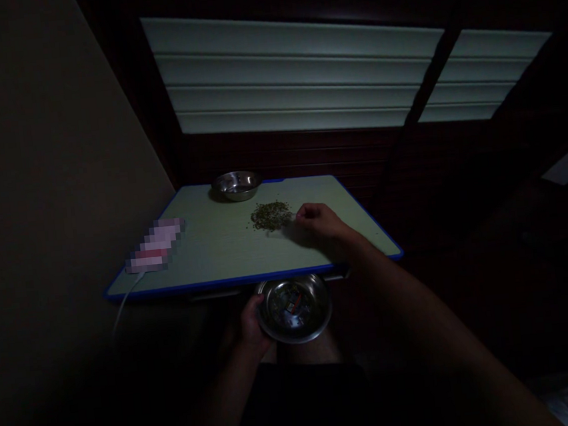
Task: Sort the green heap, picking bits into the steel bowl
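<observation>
A shiny metal bowl (pixel 318 313) sits just below the table's front edge, above my lap. My left hand (pixel 252 324) grips its left rim, thumb over the edge. Small dark bits and something with a red mark show inside the bowl. Over the tabletop, my right hand (pixel 321 221) is closed in a pinch at the right side of a loose pile of small greenish-brown grains (pixel 271 215). A pale, thin, see-through piece seems to show at its fingertips, too dim to name.
A second metal bowl (pixel 237 186) stands at the back left of the pale, blue-edged table (pixel 217 253). A blurred-out pinkish object (pixel 159 244) with a white cable (pixel 126 300) lies at the left edge. A wall rises at left; dark-framed, slatted pale panels (pixel 290 72) stand behind.
</observation>
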The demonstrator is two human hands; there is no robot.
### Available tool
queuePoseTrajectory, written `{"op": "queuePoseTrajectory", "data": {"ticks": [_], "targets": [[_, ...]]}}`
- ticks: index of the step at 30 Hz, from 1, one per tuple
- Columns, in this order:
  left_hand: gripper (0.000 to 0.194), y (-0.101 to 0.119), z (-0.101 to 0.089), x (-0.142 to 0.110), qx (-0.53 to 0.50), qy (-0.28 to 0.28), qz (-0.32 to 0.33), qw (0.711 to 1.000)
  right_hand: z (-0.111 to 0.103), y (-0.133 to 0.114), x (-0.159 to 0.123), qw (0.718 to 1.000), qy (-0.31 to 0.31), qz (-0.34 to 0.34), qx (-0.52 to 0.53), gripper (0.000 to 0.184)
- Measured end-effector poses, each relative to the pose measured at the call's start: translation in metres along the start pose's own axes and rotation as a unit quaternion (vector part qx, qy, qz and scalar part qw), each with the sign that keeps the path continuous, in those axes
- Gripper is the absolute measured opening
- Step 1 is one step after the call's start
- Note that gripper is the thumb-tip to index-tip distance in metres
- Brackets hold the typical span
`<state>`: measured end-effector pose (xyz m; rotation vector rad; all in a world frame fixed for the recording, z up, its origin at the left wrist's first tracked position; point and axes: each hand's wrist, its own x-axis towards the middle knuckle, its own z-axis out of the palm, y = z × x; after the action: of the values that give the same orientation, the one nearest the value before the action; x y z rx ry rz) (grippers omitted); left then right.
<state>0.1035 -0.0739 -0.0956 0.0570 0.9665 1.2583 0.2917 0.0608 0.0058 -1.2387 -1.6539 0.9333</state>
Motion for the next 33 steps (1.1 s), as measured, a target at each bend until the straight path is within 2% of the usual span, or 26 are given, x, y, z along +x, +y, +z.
{"op": "queuePoseTrajectory", "data": {"ticks": [3, 5, 10, 16, 24, 28, 33], "targets": [[0.016, 0.0, 0.001, -0.001, 0.003, -0.002, 0.0, 1.0, 0.002, 0.012, 0.011, 0.992, 0.098, -0.021, -0.073, 0.008], [0.016, 0.0, 0.001, -0.001, 0.007, -0.006, -0.003, 1.0, 0.003, 0.018, 0.012, 0.984, 0.124, -0.049, -0.118, 0.008], [0.012, 0.0, 0.0, -0.001, 0.002, 0.013, 0.001, 1.0, 0.004, 0.025, 0.007, 0.979, 0.099, -0.085, -0.157, 0.01], [0.012, -0.002, -0.005, 0.001, 0.005, -0.002, -0.003, 1.0, 0.004, 0.024, 0.005, 0.979, 0.077, -0.065, -0.179, 0.018], [0.013, -0.004, -0.012, 0.004, 0.006, -0.014, -0.006, 1.0, 0.004, 0.022, 0.006, 0.981, 0.112, -0.056, -0.151, 0.016], [0.013, -0.004, -0.012, 0.004, 0.012, -0.005, -0.011, 1.0, 0.003, 0.024, 0.007, 0.979, 0.102, -0.054, -0.167, 0.017], [0.012, -0.003, -0.008, 0.002, 0.016, 0.004, -0.011, 1.0, 0.003, 0.027, 0.008, 0.973, 0.119, -0.055, -0.19, 0.016]]}}
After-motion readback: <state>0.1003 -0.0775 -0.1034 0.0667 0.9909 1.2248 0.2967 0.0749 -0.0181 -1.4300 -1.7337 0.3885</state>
